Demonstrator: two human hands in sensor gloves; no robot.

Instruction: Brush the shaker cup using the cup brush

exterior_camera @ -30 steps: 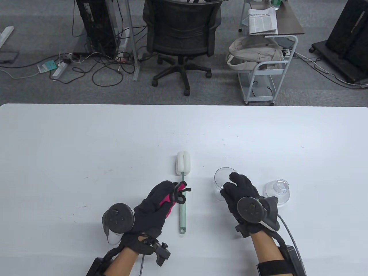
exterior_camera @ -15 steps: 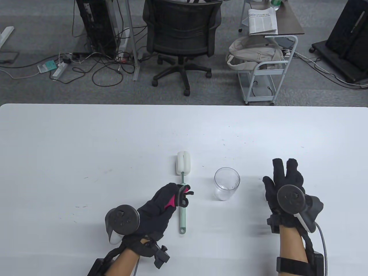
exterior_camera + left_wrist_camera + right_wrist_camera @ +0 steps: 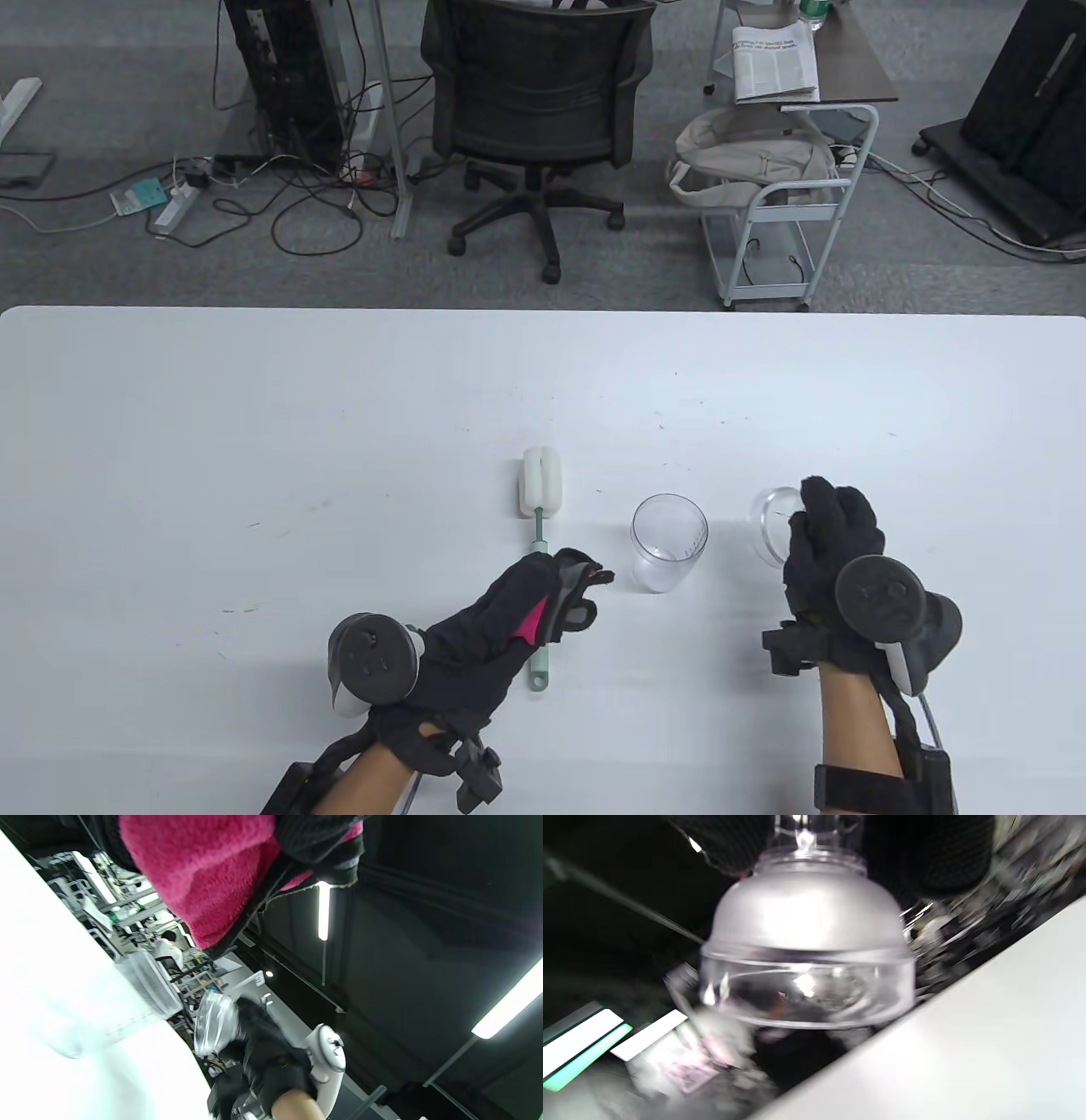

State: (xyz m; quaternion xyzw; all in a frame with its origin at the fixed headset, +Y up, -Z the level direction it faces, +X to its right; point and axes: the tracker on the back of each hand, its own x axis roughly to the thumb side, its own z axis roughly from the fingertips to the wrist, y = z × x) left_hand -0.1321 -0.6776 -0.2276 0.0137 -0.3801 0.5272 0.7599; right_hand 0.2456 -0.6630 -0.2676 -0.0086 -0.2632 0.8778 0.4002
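Clear plastic caught the light as the right hand [image 3: 833, 543] held the shaker's domed lid [image 3: 770, 525] off the white table [image 3: 254, 424], gloved fingers closed round its narrow neck and its wide rim tipped toward the cup. In the right wrist view the lid [image 3: 806, 950] hung below those fingers [image 3: 950, 853], blurred, with the table edge slanting beneath it.

Just left of that hand stood the shaker cup [image 3: 668, 543], upright, uncovered and touched by neither hand. From the left wrist camera the same cup [image 3: 144, 984] showed faintly against the bright tabletop, with the lid [image 3: 214, 1022] and the right hand [image 3: 267, 1056] beyond it.

On the cup's other side, the left hand [image 3: 501, 624] lay over the mint-green handle of the cup brush [image 3: 540, 543], fingers curled above it; whether they actually gripped the handle could not be made out from the overhead camera. The brush lay flat, its white sponge head pointing away from that hand and its looped end showing just behind the knuckles.
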